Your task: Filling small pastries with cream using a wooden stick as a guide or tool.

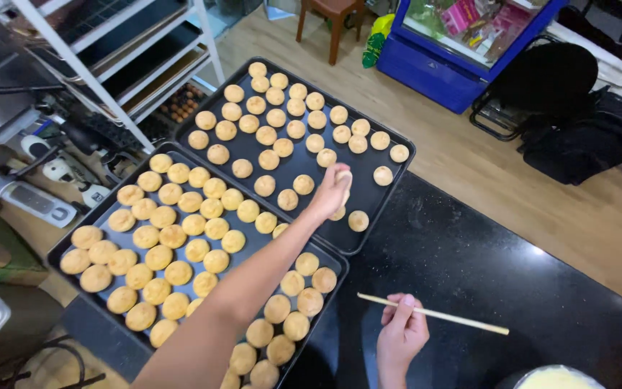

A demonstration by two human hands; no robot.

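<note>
My left hand point(331, 189) reaches out over the far black baking tray point(396, 170) and is closed on one round golden pastry puff point(343, 178), just above the tray's near right part. Several more puffs point(266, 135) lie in rows on that tray. A nearer black tray point(73, 241) is packed with several puffs point(181, 238), and my left forearm crosses above it. My right hand point(400, 334) rests low over the black counter point(484, 266), gripping a thin wooden stick point(455, 317) that points right.
A white wire rack point(120, 57) and cluttered tools stand at the left. A blue glass-topped chest point(462, 43), a wooden stool point(334, 18) and a black chair point(541, 86) stand on the wooden floor beyond. A bowl of pale cream point(557, 377) sits at the bottom right.
</note>
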